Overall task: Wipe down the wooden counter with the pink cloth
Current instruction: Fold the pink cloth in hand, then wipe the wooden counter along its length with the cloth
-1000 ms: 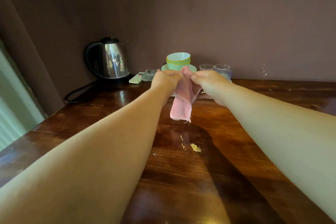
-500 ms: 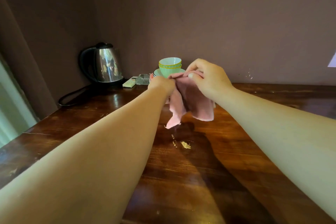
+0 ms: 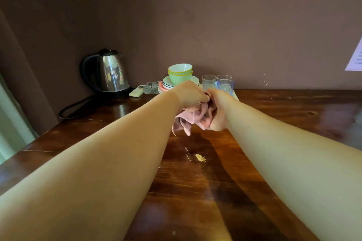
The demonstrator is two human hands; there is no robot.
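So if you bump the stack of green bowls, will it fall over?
Probably it wobbles: the green bowls sit stacked on plates, tall for their footing. They look like glazed ceramic, so likely slippery and breakable. The glasses right beside could get knocked too.

No legible text. The paper sheet [image 3: 355, 58] on the far right wall carries lines too blurred to read.

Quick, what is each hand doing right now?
Left hand: closed, gripping the bunched pink cloth.
Right hand: closed on the same cloth, held above the wooden counter.
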